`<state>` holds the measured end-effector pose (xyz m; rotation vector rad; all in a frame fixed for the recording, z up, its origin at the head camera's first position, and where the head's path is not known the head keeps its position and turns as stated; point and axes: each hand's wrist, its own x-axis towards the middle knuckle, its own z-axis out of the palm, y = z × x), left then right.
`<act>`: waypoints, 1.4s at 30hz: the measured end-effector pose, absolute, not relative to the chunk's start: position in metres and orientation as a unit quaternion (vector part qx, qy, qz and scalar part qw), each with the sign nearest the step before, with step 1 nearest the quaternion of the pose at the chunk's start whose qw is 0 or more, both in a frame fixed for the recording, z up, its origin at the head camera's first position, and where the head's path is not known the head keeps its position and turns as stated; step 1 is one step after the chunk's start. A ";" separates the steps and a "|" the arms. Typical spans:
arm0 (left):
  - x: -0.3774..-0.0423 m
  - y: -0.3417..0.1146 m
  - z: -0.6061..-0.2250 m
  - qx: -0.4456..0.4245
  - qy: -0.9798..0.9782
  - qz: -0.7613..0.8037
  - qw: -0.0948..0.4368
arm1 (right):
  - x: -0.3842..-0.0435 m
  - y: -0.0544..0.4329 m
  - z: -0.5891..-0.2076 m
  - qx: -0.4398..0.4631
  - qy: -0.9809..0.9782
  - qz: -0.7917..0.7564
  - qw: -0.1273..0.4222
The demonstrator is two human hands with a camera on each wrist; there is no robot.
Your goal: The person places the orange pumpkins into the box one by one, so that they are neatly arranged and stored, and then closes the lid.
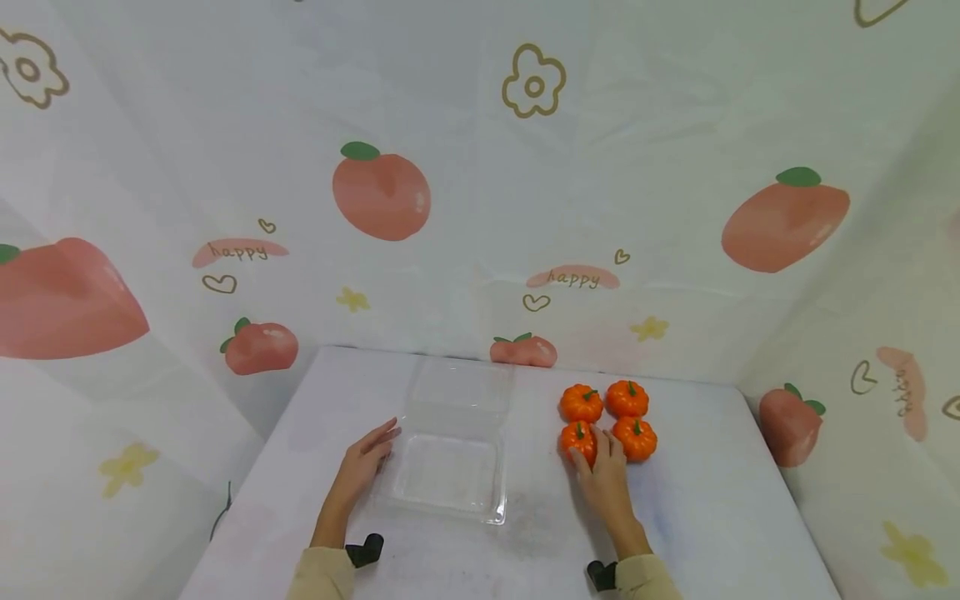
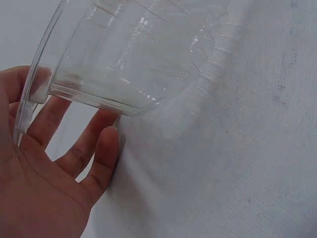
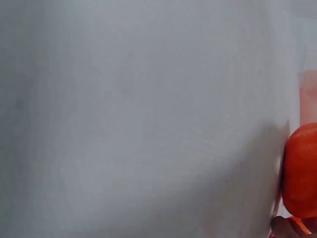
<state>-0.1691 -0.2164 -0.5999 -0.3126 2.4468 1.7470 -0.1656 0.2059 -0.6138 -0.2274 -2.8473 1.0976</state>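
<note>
A clear plastic clamshell box [image 1: 450,506] lies on the table with its lid [image 1: 459,387] folded back toward the wall. My left hand [image 1: 363,463] is at the box's left side near the hinge, its loosely bent fingers [image 2: 101,158] against the outer wall and under the rim. With thumb and fingers on either side, my right hand [image 1: 604,483] grips the near-left small orange pumpkin [image 1: 577,439]. In the right wrist view, a pumpkin [image 3: 302,171] shows at the right edge, with only fingertips visible below it.
Three more orange pumpkins stand close by: one behind on the left [image 1: 581,403], one behind on the right [image 1: 627,399], one just right of my fingers [image 1: 635,439]. The white table [image 1: 720,500] meets a fruit-printed cloth wall [image 1: 637,167] at the back and sides.
</note>
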 end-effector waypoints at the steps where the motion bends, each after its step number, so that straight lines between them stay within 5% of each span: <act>1: -0.168 -0.217 -0.600 -0.106 0.807 0.578 0.061 | -0.165 0.206 -0.614 -0.075 -0.928 0.363 0.041; 42: -0.164 -0.216 -0.624 -0.103 0.645 0.752 0.087 | -0.178 0.197 -0.571 -0.023 -0.878 0.475 0.050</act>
